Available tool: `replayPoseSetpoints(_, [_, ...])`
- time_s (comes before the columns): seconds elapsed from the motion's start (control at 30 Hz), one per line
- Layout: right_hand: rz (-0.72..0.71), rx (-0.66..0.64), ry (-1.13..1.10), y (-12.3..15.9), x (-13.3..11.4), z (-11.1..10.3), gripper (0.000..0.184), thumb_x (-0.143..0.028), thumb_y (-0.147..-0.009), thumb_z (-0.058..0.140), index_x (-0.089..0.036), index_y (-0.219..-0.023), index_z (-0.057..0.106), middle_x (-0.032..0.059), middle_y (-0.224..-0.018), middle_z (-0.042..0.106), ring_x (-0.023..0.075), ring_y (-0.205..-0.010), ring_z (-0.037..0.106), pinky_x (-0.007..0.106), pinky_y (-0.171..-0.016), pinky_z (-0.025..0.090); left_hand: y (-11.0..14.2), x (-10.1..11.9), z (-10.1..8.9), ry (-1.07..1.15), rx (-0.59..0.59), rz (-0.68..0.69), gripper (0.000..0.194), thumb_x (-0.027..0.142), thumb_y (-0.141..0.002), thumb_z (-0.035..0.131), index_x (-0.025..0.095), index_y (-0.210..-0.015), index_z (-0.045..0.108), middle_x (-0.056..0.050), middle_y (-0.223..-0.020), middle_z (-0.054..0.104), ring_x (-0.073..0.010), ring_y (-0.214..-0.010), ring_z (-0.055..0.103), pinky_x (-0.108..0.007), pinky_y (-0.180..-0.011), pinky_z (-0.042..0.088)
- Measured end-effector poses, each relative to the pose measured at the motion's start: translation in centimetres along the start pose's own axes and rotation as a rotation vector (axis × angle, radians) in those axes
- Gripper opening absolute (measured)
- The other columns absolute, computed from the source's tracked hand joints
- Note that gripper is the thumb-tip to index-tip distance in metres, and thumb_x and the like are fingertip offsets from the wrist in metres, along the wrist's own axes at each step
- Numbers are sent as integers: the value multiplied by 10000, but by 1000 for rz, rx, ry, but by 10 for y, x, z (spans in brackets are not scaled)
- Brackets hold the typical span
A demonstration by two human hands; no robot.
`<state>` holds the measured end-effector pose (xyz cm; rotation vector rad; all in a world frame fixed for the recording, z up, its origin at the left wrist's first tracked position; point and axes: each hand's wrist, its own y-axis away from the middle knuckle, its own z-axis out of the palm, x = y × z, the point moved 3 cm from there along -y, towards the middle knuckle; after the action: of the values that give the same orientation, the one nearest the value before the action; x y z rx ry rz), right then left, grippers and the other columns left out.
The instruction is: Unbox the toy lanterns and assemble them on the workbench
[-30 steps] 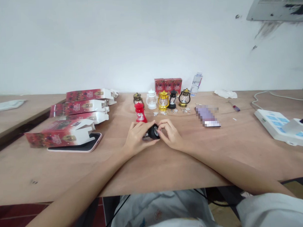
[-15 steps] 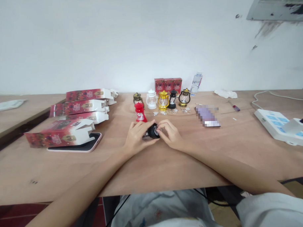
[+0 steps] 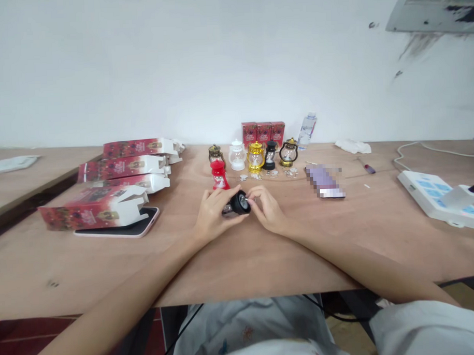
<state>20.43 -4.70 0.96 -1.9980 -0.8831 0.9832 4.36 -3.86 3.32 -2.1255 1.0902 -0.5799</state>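
Note:
A small black lantern (image 3: pixel 240 203) lies on its side in my left hand (image 3: pixel 214 212), whose fingers and thumb close around its body. The lantern's round base faces right. My right hand (image 3: pixel 266 210) is at that base, thumb and forefinger pinched together on something tiny that I cannot make out. Just beyond my left fingers stands a red lantern (image 3: pixel 219 176). Behind it are a bronze lantern (image 3: pixel 215 153), a white lantern (image 3: pixel 237 155), a gold lantern (image 3: pixel 255 157), another black lantern (image 3: pixel 270 156) and a dark bronze lantern (image 3: pixel 288 154). Small metallic and white bits (image 3: pixel 290 172) lie before them.
Red printed boxes (image 3: pixel 123 168) lie at the left, one over a phone (image 3: pixel 145 228). Smaller red boxes (image 3: pixel 264 132) and a water bottle (image 3: pixel 307 129) stand by the wall. Rightward are a purple phone (image 3: pixel 323 180), a screwdriver (image 3: pixel 369 167), a tissue (image 3: pixel 352 146) and a power strip (image 3: pixel 435 196).
The black lantern's base has turned a little more into view. My right fingertips have drawn slightly back from the base. My left hand stays around the lantern.

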Motion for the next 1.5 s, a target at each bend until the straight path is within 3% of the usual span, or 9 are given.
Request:
replayPoseSetpoints(0.2, [129, 68, -21, 1, 1, -1, 34, -182, -898, 403, -209, -909, 419, 60, -902, 568, 158, -873, 566, 320, -794, 458, 1, -1, 1, -9, -4, -11, 526, 398, -800, 625, 176, -1246, 456, -78, -1096, 649, -192, -896, 593, -317, -742, 335])
replayPoseSetpoints(0.37, [545, 176, -258, 5, 15, 1, 81, -253, -866, 432, -210, -934, 425, 11, -821, 539, 130, -732, 566, 274, -697, 466, 0, 0, -2, -38, 22, 29, 535, 389, -801, 632, 178, -1254, 441, -72, -1079, 657, -183, -865, 599, -313, -723, 335])
replayPoseSetpoints(0.5, [803, 131, -470, 5, 14, 8, 139, -231, -838, 415, -181, -912, 522, -21, -672, 523, 110, -603, 520, 239, -611, 430, -3, 3, -8, -88, 55, 88, 502, 349, -814, 630, 177, -1249, 447, -78, -1077, 663, -181, -869, 611, -315, -731, 339])
replayPoseSetpoints(0.63, [1175, -14, -817, 4, 4, 18, 186, -199, -829, 402, -159, -665, 479, -20, -553, 461, 83, -484, 434, 195, -462, 325, -4, 8, -11, -95, 69, 190, 457, 298, -849, 594, 192, -1267, 443, -85, -1128, 648, -185, -962, 614, -327, -800, 354])
replayPoseSetpoints(0.8, [1551, -361, -1208, 8, -10, 24, 283, -231, -915, 270, -183, -646, 343, -58, -504, 340, 36, -376, 213, 138, -365, 133, -4, 14, -11, -69, 42, 313, 410, 235, -883, 542, 226, -1280, 439, -59, -1172, 630, -163, -1047, 597, -330, -873, 352])
replayPoseSetpoints(0.9, [1604, -402, -1248, 12, -10, 25, 259, -133, -899, 243, -189, -654, 304, -72, -508, 291, 30, -371, 179, 122, -366, 106, -4, 17, -11, -78, 44, 379, 420, 212, -901, 506, 239, -1309, 411, -43, -1165, 634, -154, -1082, 584, -325, -892, 358])
replayPoseSetpoints(1.07, [1566, -266, -1235, 15, -12, 27, 229, -108, -884, 245, -185, -695, 348, -54, -521, 352, 35, -375, 261, 121, -371, 166, -2, 21, -15, -147, 41, 467, 427, 153, -925, 428, 274, -1332, 386, 7, -1188, 617, -143, -1102, 579, -326, -908, 373])
replayPoseSetpoints(1.33, [1547, -198, -1246, 11, -18, 24, 219, -162, -903, 289, -188, -709, 385, -83, -496, 302, 30, -356, 204, 108, -341, 111, -3, 19, -8, -25, -354, 289, 366, 225, -943, 335, 370, -1234, 501, 33, -1209, 604, -203, -1125, 570, -425, -949, 422])
replayPoseSetpoints(1.5, [1489, -339, -1111, 7, -14, 19, 278, -226, -925, 282, -192, -659, 354, -97, -457, 277, 24, -340, 136, 109, -327, 66, 0, 15, -9, -99, -250, 291, 406, 194, -930, 389, 386, -1284, 440, 43, -1238, 583, -184, -1145, 555, -400, -963, 414])
